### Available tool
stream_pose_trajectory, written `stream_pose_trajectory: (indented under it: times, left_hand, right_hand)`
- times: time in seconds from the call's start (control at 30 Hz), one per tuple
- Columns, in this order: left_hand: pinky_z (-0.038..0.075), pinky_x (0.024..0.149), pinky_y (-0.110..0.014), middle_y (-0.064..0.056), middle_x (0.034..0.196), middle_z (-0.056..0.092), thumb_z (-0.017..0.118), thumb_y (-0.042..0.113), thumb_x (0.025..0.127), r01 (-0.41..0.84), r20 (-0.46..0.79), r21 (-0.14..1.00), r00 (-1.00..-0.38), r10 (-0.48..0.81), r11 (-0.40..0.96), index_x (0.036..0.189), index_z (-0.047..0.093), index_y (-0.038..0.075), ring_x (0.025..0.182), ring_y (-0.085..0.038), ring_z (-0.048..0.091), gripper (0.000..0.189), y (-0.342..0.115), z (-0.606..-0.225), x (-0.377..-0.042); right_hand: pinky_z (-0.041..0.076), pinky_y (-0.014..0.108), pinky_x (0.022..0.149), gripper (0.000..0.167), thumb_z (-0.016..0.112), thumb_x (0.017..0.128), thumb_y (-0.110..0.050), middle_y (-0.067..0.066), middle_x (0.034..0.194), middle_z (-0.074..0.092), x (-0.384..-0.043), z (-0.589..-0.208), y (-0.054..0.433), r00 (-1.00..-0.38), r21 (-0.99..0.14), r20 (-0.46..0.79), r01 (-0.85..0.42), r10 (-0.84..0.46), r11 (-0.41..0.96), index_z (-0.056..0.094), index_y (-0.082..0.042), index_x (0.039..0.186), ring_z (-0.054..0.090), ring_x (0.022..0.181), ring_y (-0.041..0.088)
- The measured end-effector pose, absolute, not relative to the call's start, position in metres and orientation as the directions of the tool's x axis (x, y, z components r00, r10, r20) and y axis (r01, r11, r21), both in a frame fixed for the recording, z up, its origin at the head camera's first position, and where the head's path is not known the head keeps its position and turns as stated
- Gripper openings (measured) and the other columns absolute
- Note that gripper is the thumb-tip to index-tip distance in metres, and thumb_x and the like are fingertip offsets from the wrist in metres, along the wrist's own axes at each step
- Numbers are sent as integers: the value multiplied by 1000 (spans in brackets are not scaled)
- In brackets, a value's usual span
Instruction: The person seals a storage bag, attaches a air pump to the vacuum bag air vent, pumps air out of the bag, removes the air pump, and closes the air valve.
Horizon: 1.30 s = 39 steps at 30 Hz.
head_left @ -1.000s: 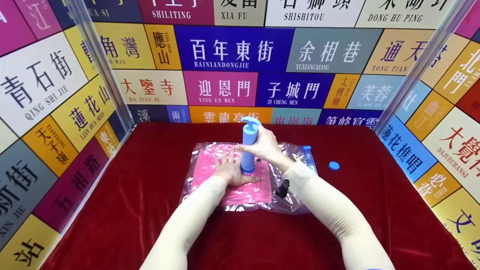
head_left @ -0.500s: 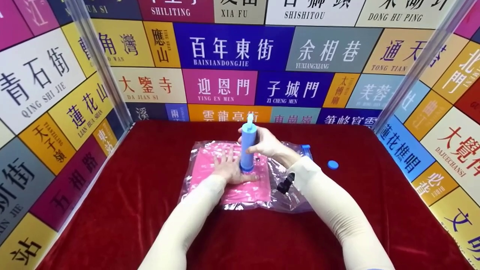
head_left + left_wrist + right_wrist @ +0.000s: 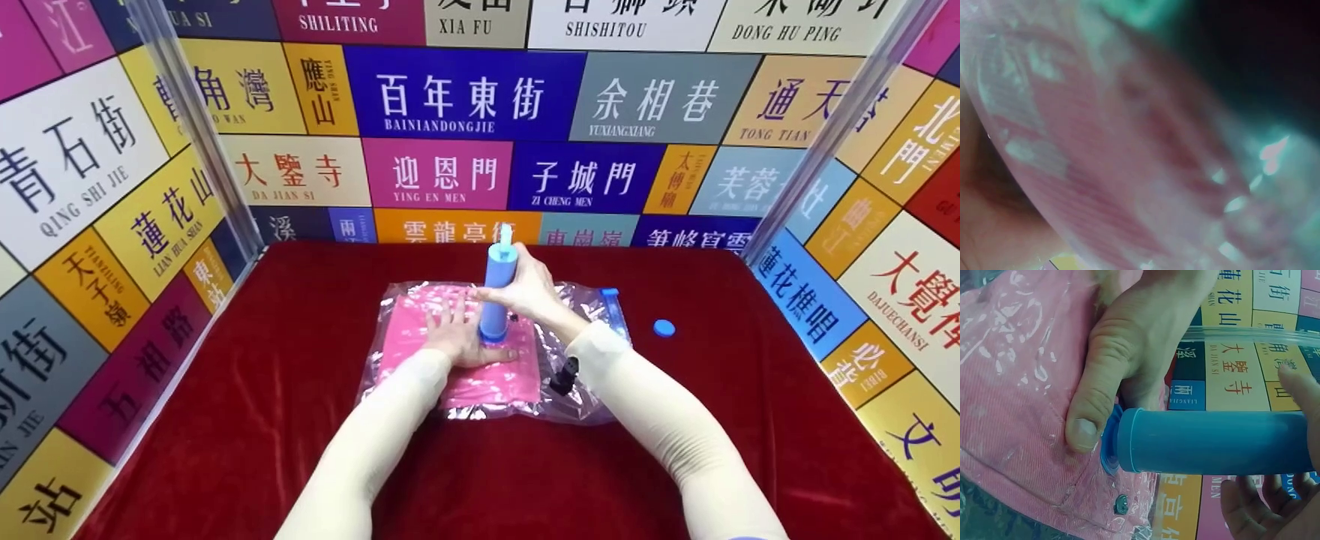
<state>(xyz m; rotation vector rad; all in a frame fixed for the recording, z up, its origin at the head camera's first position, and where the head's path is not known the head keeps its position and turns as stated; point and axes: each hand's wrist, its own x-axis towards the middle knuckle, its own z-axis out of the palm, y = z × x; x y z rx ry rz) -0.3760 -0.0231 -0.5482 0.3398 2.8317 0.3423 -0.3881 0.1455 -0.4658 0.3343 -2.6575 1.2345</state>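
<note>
A clear plastic storage bag [image 3: 585, 397] lies flat with pink ribbed fabric [image 3: 405, 330] inside. On top of it stands a blue hand pump [image 3: 493, 324], nearly upright, its handle [image 3: 506, 235] seen edge-on. My right hand [image 3: 531, 289] grips the pump's barrel near the top, thumb on one side and fingers on the other. My left hand [image 3: 457, 343] rests flat on the bag with fingers spread. In the right wrist view its thumb [image 3: 1084, 430] presses beside the blue flange [image 3: 1111, 439] at the pump's base. The left wrist view is filled by blurred pink fabric under plastic.
A round blue cap [image 3: 664, 328] lies on the red cloth [image 3: 720, 390] to the right of the bag. At the bag's right edge is a blue zip slider [image 3: 611, 292]. Walls of colourful sign panels [image 3: 465, 97] enclose the table's back and sides.
The pump has turned about its length: its handle, broadside a second ago, now shows edge-on. My right hand twisted round the barrel, then back. My left hand stayed in place.
</note>
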Motion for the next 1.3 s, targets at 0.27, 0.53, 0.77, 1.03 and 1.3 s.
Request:
stream_pose_trajectory:
  times: [0.27, 0.53, 0.77, 1.03, 1.3]
  left_hand:
    - [-3, 142, -73, -17, 189, -14, 60, 99, 86, 198, -237, 281, -934, 268, 939, 181, -9, 29, 177, -47, -6, 137, -25, -547, -375]
    - [-2, 142, -73, -17, 190, -13, 61, 99, 86, 197, -225, 284, -938, 265, 938, 182, -5, 30, 177, -48, -6, 136, -24, -548, -376]
    - [-4, 142, -74, -18, 190, -12, 60, 101, 84, 197, -239, 298, -932, 272, 934, 183, 2, 24, 177, -50, -2, 137, -23, -551, -377]
    - [-3, 142, -74, -21, 190, -10, 63, 97, 86, 204, -225, 331, -931, 287, 921, 183, 8, 22, 177, -49, -2, 134, -24, -548, -374]
    - [0, 142, -74, -20, 190, -9, 62, 97, 87, 218, -201, 307, -937, 287, 926, 183, 7, 23, 177, -51, 2, 133, -25, -548, -373]
  right_hand:
    - [65, 50, 108, 75, 104, 76, -22, 16, 127, 82, -389, -462, 148, -959, -796, 236, -284, -158, 535, 71, -10, 142, 79, 115, 35]
    - [67, 48, 107, 58, 92, 78, 2, 25, 122, 82, -394, -462, 151, -953, -879, 192, -273, -233, 392, 74, 1, 133, 80, 109, 34]
    - [66, 46, 111, 55, 78, 78, 7, 26, 124, 82, -393, -463, 151, -951, -908, 176, -256, -253, 331, 72, 5, 133, 80, 110, 30]
    - [67, 48, 107, 51, 81, 81, 3, 26, 122, 81, -392, -453, 153, -943, -886, 223, -302, -247, 351, 72, 4, 131, 80, 108, 32]
    - [66, 48, 106, 55, 92, 88, -12, 24, 123, 81, -391, -448, 160, -937, -869, 261, -333, -233, 366, 71, 0, 137, 80, 109, 33]
